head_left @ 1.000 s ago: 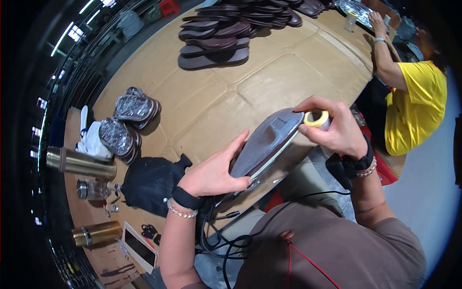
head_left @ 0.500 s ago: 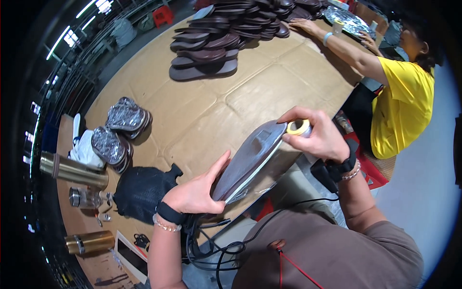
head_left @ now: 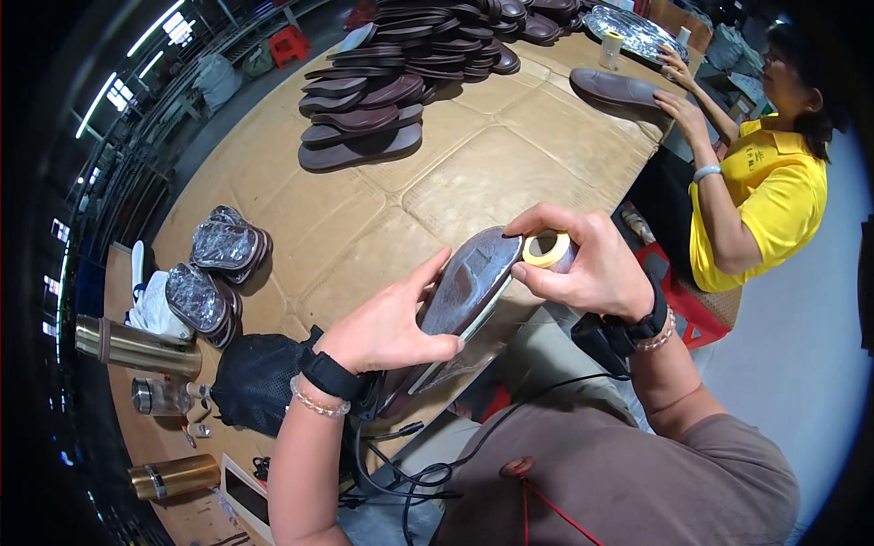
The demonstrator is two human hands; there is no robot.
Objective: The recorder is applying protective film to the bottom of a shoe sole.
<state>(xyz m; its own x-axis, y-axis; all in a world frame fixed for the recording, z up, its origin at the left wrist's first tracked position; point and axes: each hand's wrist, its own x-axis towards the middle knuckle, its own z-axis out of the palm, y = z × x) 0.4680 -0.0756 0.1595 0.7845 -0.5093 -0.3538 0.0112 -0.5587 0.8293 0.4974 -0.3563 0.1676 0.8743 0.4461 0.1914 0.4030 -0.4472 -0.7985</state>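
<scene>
**Dark sole gripped in 2 hands, clutter on the left**

I have the dark brown sole (head_left: 469, 278) up over the near edge of the table (head_left: 455, 187), tilted, far end up and right. Left hand (head_left: 387, 323): thumb on the near side, fingers on the far side, wrapped round the sole. Right hand (head_left: 587, 264): thumb and forefinger pinch the far end, tape roll (head_left: 543, 265) with a yellow rim tucked in the same grip.

Obstructions: black mesh bag (head_left: 259, 382) right by the left wrist, black cables (head_left: 428, 471) looping below the hands. Further left I get 2 film-wrapped bundles (head_left: 228, 246), a steel flask (head_left: 150, 351), a clear bottle (head_left: 164, 398) and a gold flask (head_left: 175, 477). Sole pile (head_left: 410, 64) well apart at the far side.

Co-worker (head_left: 765, 200) at right, yellow shirt, 1 hand touching another sole (head_left: 614, 88). Foil-like tray (head_left: 637, 38) and 1 upright roll (head_left: 610, 53) near it.

Writing: small dark characters on the shirt's chest, too small for me to read reliably. Can't make out labels on the flasks.
</scene>
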